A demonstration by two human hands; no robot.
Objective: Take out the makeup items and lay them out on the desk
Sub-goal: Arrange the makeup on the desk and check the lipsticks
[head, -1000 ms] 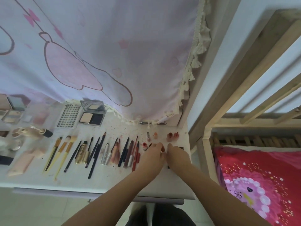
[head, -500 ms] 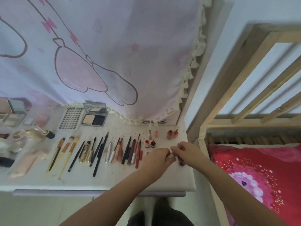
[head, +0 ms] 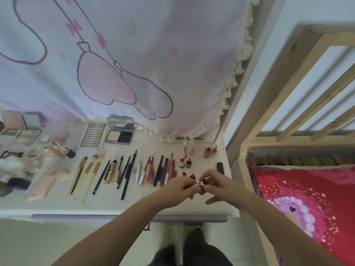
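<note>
Both hands meet above the right front part of the worktop (head: pixel 115 206), each pinching one end of a single small lipstick (head: pixel 201 183) with a silvery middle and a dark end. The left hand (head: pixel 180 187) grips it with curled fingers; the right hand (head: pixel 217 184) holds the dark end between thumb and forefinger, its other fingers loosely spread.

On the worktop lie three brushes (head: pixel 88 169) with yellow handles side by side, then a long row of dark and reddish pencils and tubes (head: pixel 146 169), too crowded to count. Further right stand several small red and orange bottles (head: pixel 185 162), and one dark cap (head: pixel 220 167) lies alone near the right edge. At the back sit one open compact (head: pixel 120 134) and one lash tray (head: pixel 94 135). A pink tube (head: pixel 44 186) lies on the left.
</note>
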